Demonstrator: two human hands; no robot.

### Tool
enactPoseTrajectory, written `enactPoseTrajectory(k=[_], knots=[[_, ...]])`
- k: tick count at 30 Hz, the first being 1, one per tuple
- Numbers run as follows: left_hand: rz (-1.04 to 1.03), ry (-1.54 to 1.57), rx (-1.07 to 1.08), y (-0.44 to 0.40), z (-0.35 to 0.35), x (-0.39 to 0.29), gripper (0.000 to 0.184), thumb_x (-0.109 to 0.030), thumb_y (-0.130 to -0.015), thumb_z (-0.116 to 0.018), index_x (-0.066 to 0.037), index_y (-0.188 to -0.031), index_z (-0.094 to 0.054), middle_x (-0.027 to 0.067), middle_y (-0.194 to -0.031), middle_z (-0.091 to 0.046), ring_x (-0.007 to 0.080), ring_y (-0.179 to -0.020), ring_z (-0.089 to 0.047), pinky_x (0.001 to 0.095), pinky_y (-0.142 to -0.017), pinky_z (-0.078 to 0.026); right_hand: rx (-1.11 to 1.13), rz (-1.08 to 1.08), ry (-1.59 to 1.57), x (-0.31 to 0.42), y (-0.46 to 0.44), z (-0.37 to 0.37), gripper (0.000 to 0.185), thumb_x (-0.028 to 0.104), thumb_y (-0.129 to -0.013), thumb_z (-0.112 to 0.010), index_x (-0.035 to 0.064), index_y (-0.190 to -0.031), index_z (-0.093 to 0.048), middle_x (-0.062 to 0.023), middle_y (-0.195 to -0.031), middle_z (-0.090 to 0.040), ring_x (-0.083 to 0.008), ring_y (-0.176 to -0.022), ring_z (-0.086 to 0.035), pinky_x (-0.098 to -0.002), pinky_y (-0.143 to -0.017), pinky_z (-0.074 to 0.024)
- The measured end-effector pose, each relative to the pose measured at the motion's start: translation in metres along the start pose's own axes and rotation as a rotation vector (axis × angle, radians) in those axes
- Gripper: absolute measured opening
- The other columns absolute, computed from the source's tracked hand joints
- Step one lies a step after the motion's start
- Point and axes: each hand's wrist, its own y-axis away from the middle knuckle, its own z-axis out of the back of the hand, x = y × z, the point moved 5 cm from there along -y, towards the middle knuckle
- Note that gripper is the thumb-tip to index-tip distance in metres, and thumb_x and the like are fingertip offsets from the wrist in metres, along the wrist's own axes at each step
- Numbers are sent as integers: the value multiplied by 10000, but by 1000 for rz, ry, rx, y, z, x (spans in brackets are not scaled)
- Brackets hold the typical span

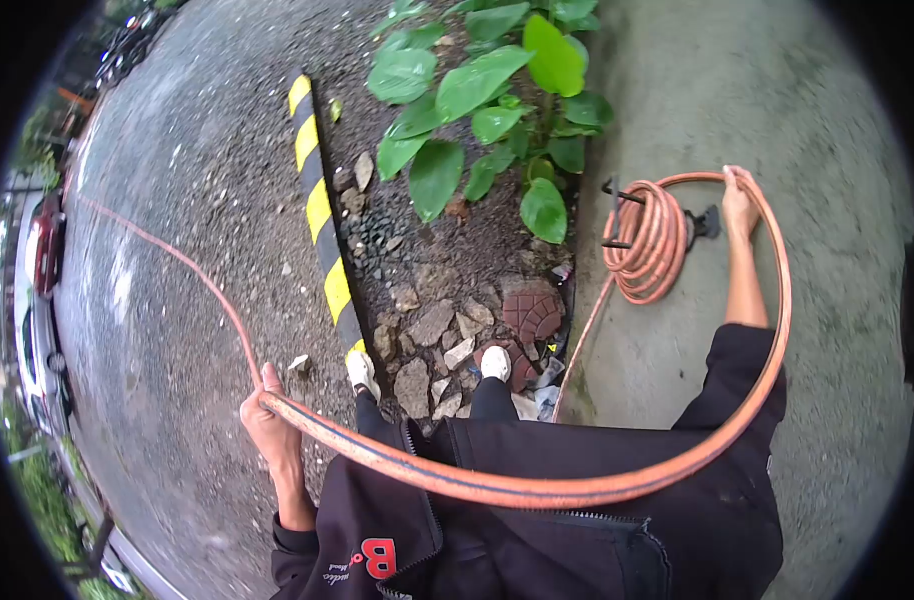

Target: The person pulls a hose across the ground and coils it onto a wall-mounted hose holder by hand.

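Observation:
An orange hose (537,490) with a dark stripe bows in a wide loop in front of my body, between my two hands. My left hand (270,418) is closed round it at the left, and from there the hose runs out over the wet ground to the far left. At the right, my right hand (739,205) grips the hose close to the wall, beside the coil. The coiled part of the hose (657,245) hangs on a black metal wall bracket (617,215). A thinner length drops from the coil toward the ground.
A yellow-and-black kerb bar (322,215) lies left of broken stones (432,325) near my shoes. Large-leaved green plants (477,90) grow against the concrete wall (817,120). A red paving piece (532,312) lies among the stones. Parked cars (42,310) stand far left.

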Motion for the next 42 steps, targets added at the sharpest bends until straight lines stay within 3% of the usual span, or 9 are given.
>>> enactPoseTrajectory(k=[7,9,13,17,20,25,32,37,42], knots=[[-205,126,-54,-77,24,-16,536,-334,-872,-478,-38,-442,-352,-51,-421,-287,62,-426,-234,290,-386,-189,-12,-24,-155,28,135,76,195,195,-789,-585,17,-867,-606,-86,-803,-603,-171,-726,-584,-282,-644,-452],[-198,157,12,-95,29,-7,530,-336,-870,-481,-23,-453,-385,-42,-422,-313,55,-434,-255,279,-386,-209,287,-354,-216,36,184,84,192,156,-828,-509,93,-985,-600,-102,-835,-576,-215,-778,-588,-328,-665,-458],[-498,249,19,-95,8,-10,442,-310,-860,-501,22,-573,-549,45,-428,-420,104,-417,-332,319,-412,-303,932,65,523,29,302,64,371,43,-814,-411,221,-1108,-550,-169,-912,-546,-344,-864,-547,-436,-712,-431],[-686,-151,292,-54,-48,-11,359,-309,-796,-569,-12,-602,-512,173,-564,-531,341,-541,-515,429,-509,-398,695,-112,432,106,315,89,318,93,-816,-449,153,-1115,-538,-179,-979,-551,-334,-875,-555,-405,-738,-446],[-763,-190,487,-17,-69,-25,320,-291,-777,-583,-6,-648,-513,188,-627,-551,365,-616,-538,445,-555,-416,487,-149,-180,251,289,93,361,199,-788,-554,45,-1113,-521,-185,-1011,-554,-294,-865,-570,-359,-747,-462],[-839,-46,474,-31,-91,0,156,-121,-711,-597,7,-709,-508,193,-708,-573,333,-713,-548,403,-637,-444,856,122,-509,419,339,14,647,257,-679,-682,20,-1213,-404,-163,-1096,-509,-226,-989,-514,-325,-816,-427],[-822,204,508,-57,-33,29,299,-11,-595,-605,-32,-829,-420,164,-816,-502,354,-727,-514,437,-627,-422,976,108,-444,486,361,-22,224,188,-700,-630,32,-860,-611,-117,-664,-602,-224,-603,-599,-314,-559,-451],[-784,34,331,-115,74,73,774,-153,-409,-791,-151,-1083,-409,99,-998,-429,287,-923,-472,400,-780,-388,989,-71,-603,516,328,59,177,38,-686,-638,-48,-834,-592,-27,-612,-559,-65,-566,-509,-211,-504,-408],[-618,-178,195,-174,107,153,802,-233,-453,-803,-159,-1149,-413,94,-1116,-419,253,-1110,-367,402,-959,-274,707,25,-622,500,286,164,238,-33,-606,-642,-63,-829,-564,-56,-728,-561,-78,-591,-501,-202,-527,-389]])
